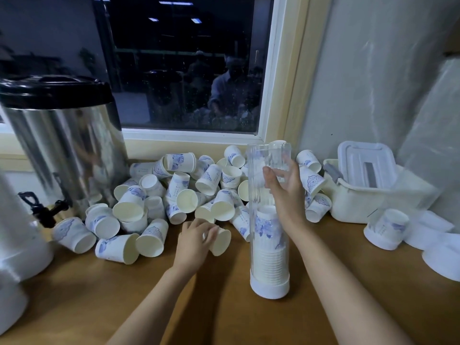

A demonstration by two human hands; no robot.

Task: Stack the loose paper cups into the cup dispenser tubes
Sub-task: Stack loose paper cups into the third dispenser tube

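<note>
A clear cup dispenser tube [269, 260] stands upright on the wooden counter on a white base, about half full of nested paper cups. My right hand [286, 192] grips the tube's upper part from the right. My left hand [196, 239] holds a white paper cup [221, 241] lying on its side at the front of the pile. A heap of loose white cups with blue print [174, 195] sprawls along the wall behind, most of them tipped over.
A steel drinks urn [64, 150] with a black lid and tap stands at the left, with a white container [17, 247] in front of it. A white bin [373, 192] with a lid and plastic-wrapped cups [387, 229] sit at the right. The window is behind.
</note>
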